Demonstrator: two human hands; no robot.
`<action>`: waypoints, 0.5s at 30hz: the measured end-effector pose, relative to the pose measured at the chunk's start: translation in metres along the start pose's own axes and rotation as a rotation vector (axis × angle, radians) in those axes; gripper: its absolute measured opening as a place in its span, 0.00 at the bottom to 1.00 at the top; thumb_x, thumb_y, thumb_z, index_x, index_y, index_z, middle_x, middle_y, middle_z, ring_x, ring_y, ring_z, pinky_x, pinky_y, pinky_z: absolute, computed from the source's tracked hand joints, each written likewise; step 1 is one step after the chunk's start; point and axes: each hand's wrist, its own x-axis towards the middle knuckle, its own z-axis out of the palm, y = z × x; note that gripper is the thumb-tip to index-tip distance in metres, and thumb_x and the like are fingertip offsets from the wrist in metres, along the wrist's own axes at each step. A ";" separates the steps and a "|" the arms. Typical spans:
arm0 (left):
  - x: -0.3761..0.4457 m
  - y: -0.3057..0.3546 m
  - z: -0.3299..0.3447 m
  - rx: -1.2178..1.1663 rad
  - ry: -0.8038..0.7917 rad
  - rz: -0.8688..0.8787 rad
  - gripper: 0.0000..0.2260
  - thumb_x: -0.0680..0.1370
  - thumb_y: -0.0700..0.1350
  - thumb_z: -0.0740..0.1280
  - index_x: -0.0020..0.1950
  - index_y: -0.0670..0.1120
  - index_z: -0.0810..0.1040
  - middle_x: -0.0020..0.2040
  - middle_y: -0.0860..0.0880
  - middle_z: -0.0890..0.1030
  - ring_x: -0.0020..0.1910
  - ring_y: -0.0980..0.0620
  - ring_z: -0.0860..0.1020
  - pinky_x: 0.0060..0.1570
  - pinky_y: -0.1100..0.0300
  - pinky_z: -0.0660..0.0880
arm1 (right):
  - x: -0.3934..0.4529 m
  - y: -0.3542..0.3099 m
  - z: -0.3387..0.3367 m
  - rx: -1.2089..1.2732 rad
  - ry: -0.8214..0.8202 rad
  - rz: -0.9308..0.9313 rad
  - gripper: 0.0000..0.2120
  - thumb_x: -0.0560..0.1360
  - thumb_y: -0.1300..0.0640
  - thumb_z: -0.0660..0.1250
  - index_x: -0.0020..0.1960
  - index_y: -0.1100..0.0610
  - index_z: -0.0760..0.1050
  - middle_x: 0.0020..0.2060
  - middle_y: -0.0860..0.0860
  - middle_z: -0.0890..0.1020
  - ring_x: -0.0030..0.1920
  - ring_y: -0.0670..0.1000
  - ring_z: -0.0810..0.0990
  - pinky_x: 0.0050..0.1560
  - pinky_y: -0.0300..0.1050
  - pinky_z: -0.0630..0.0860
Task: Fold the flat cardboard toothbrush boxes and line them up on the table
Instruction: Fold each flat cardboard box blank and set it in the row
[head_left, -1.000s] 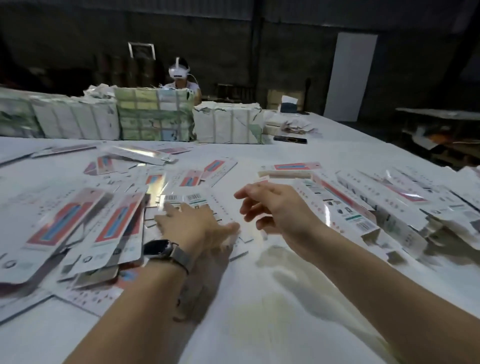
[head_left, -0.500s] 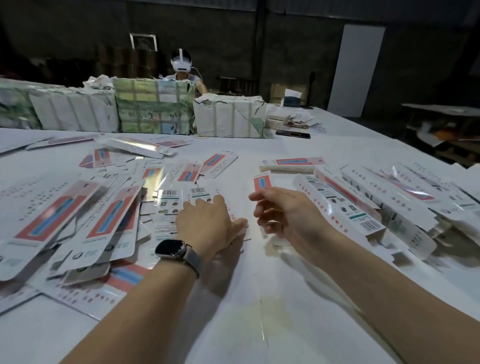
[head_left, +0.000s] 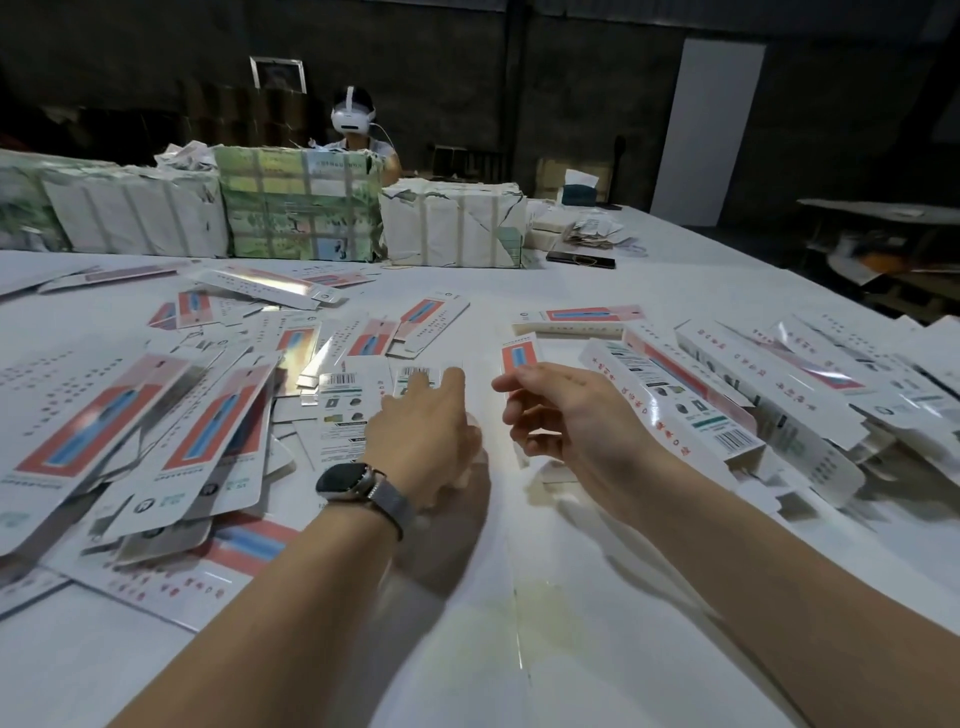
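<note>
Flat white cardboard toothbrush boxes with red-and-blue panels (head_left: 218, 431) lie overlapped in a loose heap, left of the folded row. Folded white long cardboard boxes (head_left: 675, 395) lie side by side, touching. One folded box (head_left: 579, 318) lies crosswise just beyond that row.

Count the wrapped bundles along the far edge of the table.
4: a green-printed one at far left, white, green-printed, white, side by side. More may be hidden beyond the left edge.

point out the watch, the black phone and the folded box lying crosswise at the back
watch (head_left: 343, 480), head view, on its dark screen
black phone (head_left: 580, 259), head view, mid body
folded box (head_left: 579, 320), head view, on its red-and-blue top face
</note>
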 end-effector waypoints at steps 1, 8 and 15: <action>-0.001 -0.001 -0.002 -0.020 0.031 0.017 0.19 0.79 0.52 0.65 0.67 0.50 0.65 0.60 0.45 0.72 0.53 0.40 0.75 0.46 0.50 0.75 | 0.000 0.000 0.000 0.002 0.004 -0.001 0.12 0.82 0.55 0.62 0.47 0.58 0.82 0.34 0.52 0.80 0.33 0.48 0.77 0.36 0.42 0.72; -0.007 0.007 -0.007 0.087 0.085 0.149 0.22 0.77 0.45 0.65 0.69 0.51 0.61 0.52 0.46 0.72 0.45 0.42 0.74 0.45 0.48 0.77 | 0.000 -0.001 -0.001 0.022 0.013 -0.013 0.12 0.82 0.56 0.62 0.46 0.59 0.82 0.33 0.52 0.79 0.33 0.49 0.76 0.36 0.43 0.71; -0.009 0.002 -0.044 -0.535 0.456 0.169 0.34 0.74 0.32 0.64 0.76 0.54 0.61 0.58 0.54 0.78 0.44 0.51 0.77 0.34 0.61 0.73 | 0.003 -0.004 -0.007 -0.002 0.073 -0.130 0.06 0.80 0.58 0.64 0.51 0.53 0.81 0.34 0.50 0.79 0.33 0.48 0.76 0.31 0.38 0.72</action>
